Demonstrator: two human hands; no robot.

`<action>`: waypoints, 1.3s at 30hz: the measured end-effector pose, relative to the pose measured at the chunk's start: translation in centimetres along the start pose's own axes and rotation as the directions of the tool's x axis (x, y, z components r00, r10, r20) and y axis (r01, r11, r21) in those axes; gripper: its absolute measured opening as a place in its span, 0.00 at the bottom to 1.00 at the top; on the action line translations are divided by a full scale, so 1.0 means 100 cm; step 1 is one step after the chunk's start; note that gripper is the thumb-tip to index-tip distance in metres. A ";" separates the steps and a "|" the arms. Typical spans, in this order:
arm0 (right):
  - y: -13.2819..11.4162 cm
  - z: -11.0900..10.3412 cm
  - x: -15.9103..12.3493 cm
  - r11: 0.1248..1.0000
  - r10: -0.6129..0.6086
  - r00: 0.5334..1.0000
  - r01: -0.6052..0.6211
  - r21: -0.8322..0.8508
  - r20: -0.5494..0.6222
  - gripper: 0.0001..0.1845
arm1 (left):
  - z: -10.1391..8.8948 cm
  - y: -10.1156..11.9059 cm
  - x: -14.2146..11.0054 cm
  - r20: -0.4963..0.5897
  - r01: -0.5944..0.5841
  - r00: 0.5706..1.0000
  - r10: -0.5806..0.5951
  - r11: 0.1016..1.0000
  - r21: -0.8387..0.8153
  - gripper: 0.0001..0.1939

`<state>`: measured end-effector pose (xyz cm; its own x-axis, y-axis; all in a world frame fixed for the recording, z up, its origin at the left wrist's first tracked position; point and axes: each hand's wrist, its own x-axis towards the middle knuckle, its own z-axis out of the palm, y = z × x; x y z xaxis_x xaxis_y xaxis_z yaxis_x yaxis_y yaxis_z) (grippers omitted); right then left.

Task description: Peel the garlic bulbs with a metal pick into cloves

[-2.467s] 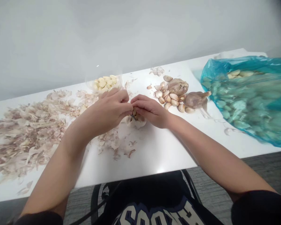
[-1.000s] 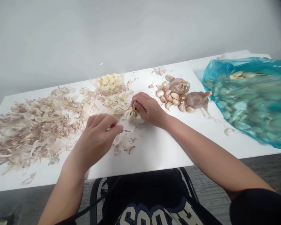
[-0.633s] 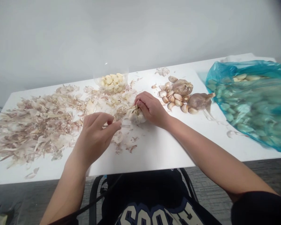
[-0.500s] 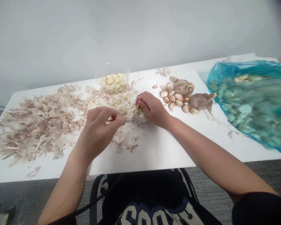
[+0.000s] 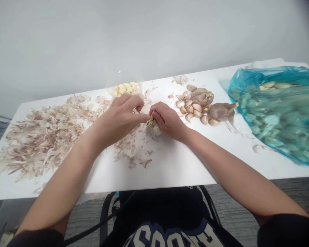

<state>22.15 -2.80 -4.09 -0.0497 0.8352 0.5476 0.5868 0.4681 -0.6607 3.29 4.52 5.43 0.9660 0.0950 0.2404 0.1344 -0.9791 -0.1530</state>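
My right hand (image 5: pixel 167 120) is closed around a garlic bulb (image 5: pixel 154 128), whose pale skin and dry, stringy root end show below the fingers. Close beside it, my left hand (image 5: pixel 125 111) is curled, its thumb reaching to the bulb. A thin metal tool (image 5: pixel 137 110) shows only in part between the left thumb and forefinger; the rest is hidden by the hand. Under and around both hands lie loose garlic skins (image 5: pixel 126 147).
A large heap of garlic skins (image 5: pixel 48 137) covers the table's left. Behind my left hand, peeled cloves (image 5: pixel 126 88) sit in a clear container. To the right are unpeeled cloves (image 5: pixel 189 108), two garlic bulbs (image 5: pixel 221 112) and a blue plastic bag (image 5: pixel 278 116) full of cloves.
My left hand has moved right and up to the garlic bulb, so the metal tool's shaft is now mostly hidden. My right hand stays nearly in place, holding the bulb.
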 end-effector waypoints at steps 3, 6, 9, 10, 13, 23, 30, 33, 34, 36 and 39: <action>-0.001 -0.001 0.000 1.000 0.003 1.000 -0.003 0.008 0.005 0.12 | -0.002 -0.002 0.004 0.019 -0.014 1.000 0.015 1.000 -0.014 0.13; -0.001 -0.001 0.000 1.000 0.008 1.000 -0.008 0.022 0.015 0.11 | -0.005 -0.003 0.005 -0.039 -0.036 0.999 0.035 0.999 -0.027 0.12; -0.001 0.000 0.000 1.000 0.010 1.000 -0.010 0.025 0.015 0.12 | -0.006 -0.004 0.004 -0.039 -0.065 0.997 0.063 0.997 -0.036 0.12; -0.001 0.000 0.000 1.000 0.012 1.000 -0.013 0.023 0.015 0.12 | -0.005 -0.004 0.004 -0.024 -0.070 0.997 0.069 0.997 -0.038 0.13; -0.002 -0.001 0.000 0.999 0.022 1.000 -0.022 0.023 0.021 0.12 | -0.004 -0.004 0.005 0.003 -0.072 0.997 0.072 0.997 -0.038 0.15; -0.003 -0.002 0.000 0.999 0.017 1.000 -0.017 0.030 0.021 0.11 | -0.005 -0.008 0.012 0.096 -0.026 0.995 0.032 0.998 -0.065 0.12; -0.004 -0.002 0.000 0.999 0.018 1.000 -0.019 0.028 0.016 0.12 | -0.007 -0.008 0.016 0.110 -0.130 0.986 0.125 0.991 0.041 0.17; -0.004 -0.002 0.000 0.999 0.025 0.999 -0.026 0.032 0.022 0.12 | -0.009 -0.007 0.017 0.144 -0.164 0.978 0.152 0.983 0.076 0.19; -0.004 -0.002 0.000 0.999 0.025 0.999 -0.025 0.031 0.026 0.13 | -0.011 -0.006 0.018 0.159 -0.170 0.975 0.157 0.983 0.074 0.20; -0.004 -0.002 0.000 0.999 0.020 0.999 -0.020 0.027 0.030 0.13 | -0.014 -0.005 0.018 0.185 -0.187 0.968 0.172 0.980 0.066 0.21; -0.005 -0.002 0.000 0.999 0.023 0.999 -0.024 0.021 0.034 0.12 | -0.018 -0.004 0.014 0.177 -0.225 0.962 0.208 0.970 0.087 0.21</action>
<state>22.00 -3.05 -3.70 -0.0631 0.8551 0.5146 0.5708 0.4539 -0.6842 4.23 4.72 7.60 0.9964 -0.0799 0.0295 -0.0681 -0.9557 -0.2863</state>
